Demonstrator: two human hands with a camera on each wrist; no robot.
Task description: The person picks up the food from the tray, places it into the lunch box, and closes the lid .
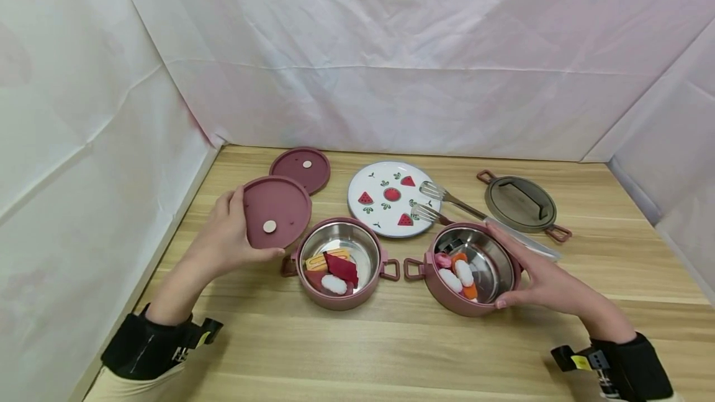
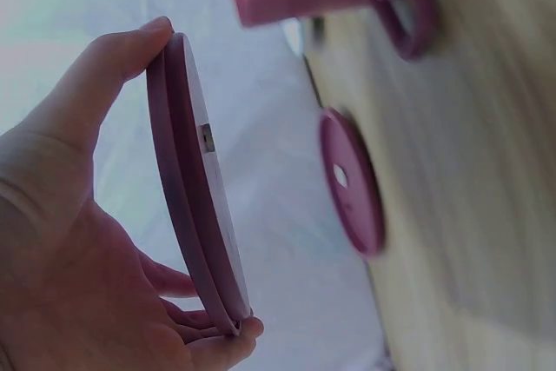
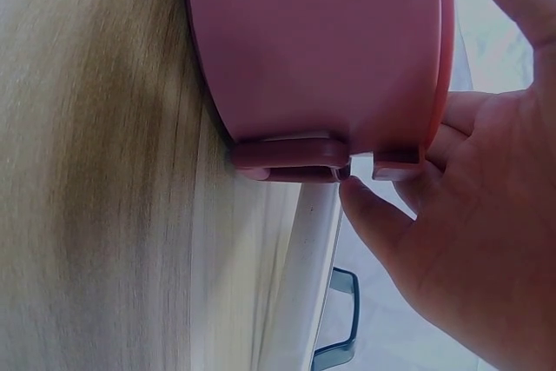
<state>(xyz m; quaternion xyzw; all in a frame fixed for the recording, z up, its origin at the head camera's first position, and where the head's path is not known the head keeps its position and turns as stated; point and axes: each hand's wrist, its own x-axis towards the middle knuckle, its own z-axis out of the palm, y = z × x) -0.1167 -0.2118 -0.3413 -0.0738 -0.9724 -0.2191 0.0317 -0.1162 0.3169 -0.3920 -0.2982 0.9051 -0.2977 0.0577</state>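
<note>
My left hand [image 1: 226, 237] grips a round maroon lid [image 1: 277, 213] by its edge, thumb and fingers on opposite sides; the left wrist view shows the lid [image 2: 195, 188] edge-on. It is raised just left of a pink pot [image 1: 363, 296] holding toy food, including a yellow waffle-like piece [image 1: 315, 261], a dark red piece [image 1: 342, 267] and a white piece [image 1: 334, 284]. My right hand [image 1: 544, 272] spans the right side of a second pink pot [image 1: 460, 304], holding it near the rim. White and orange toy pieces [image 1: 463, 273] lie inside that pot, together with a pink one.
Another maroon lid [image 1: 313, 180] lies at the back left. A plate with watermelon prints [image 1: 371, 213] sits behind the pots, with two forks [image 1: 455, 201] across its right edge. Beyond the right pot are a knife [image 1: 530, 242] and a dark lidded pan [image 1: 519, 219]. White cloth walls [image 1: 391, 104] surround the table.
</note>
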